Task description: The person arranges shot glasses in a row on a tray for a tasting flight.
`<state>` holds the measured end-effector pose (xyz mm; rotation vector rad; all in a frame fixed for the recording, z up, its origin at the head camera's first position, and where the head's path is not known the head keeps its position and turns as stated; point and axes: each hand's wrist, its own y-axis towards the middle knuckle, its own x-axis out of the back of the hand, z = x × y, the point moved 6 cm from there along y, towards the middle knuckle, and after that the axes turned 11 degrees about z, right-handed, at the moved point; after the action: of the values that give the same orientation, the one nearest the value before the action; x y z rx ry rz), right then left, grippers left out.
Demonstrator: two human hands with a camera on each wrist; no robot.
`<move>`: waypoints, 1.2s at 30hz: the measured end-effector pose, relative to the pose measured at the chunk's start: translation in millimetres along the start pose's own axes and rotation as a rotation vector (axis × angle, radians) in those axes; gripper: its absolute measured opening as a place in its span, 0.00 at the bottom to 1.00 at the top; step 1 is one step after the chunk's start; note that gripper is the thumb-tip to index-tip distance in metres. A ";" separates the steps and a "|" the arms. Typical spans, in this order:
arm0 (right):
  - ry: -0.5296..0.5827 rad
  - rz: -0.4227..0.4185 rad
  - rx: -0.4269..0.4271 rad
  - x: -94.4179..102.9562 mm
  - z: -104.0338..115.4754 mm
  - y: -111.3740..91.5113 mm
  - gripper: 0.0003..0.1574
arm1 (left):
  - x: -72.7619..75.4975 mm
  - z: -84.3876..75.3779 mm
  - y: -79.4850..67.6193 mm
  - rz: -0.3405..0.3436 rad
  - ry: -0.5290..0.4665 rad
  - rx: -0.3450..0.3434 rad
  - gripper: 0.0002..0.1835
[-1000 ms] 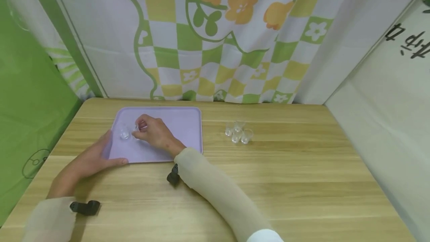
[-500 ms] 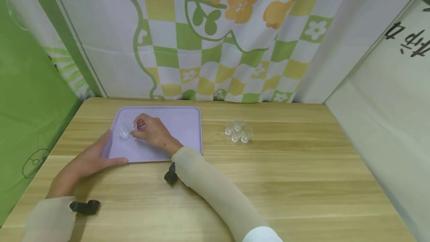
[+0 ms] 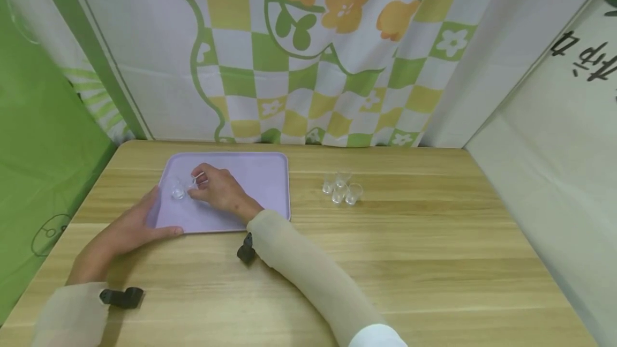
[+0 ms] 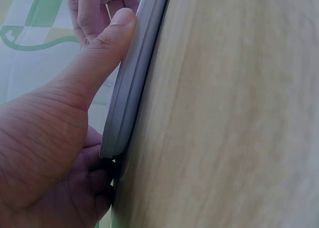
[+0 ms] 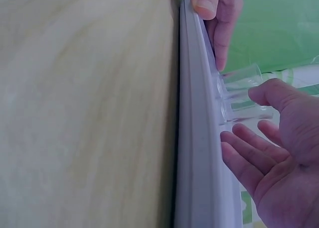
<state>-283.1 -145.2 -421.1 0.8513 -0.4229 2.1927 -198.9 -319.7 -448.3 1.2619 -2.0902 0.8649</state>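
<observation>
While right fingers (image 3: 202, 169) hold one cup (image 3: 192, 184), four cups (image 3: 339, 193) cluster.

Left grip (image 3: 137, 224) wide, right grip (image 3: 220, 188) curled

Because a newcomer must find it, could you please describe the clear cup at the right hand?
On the wooden table, find the lilac tray at the back left. Toward the tray's left end is the clear cup. Unlike the other cups, this one is held by the right hand.
</observation>
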 end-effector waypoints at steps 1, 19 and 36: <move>0.003 0.003 0.004 0.2 0.0 -0.6 0.24 | -0.3 0.1 -0.3 0.001 -0.001 0.002 0.68; -0.001 0.058 0.029 13.7 -0.1 -20.1 0.32 | -2.6 -0.1 -2.4 -0.003 -0.012 0.003 0.68; -0.026 0.032 0.167 55.9 -0.7 -63.9 0.27 | 1.5 -4.7 -1.4 -0.018 -0.011 -0.037 0.68</move>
<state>-264.9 -72.7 -380.9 0.9693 -0.2697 2.2729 -197.7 -317.5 -443.8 1.2670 -2.0911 0.8099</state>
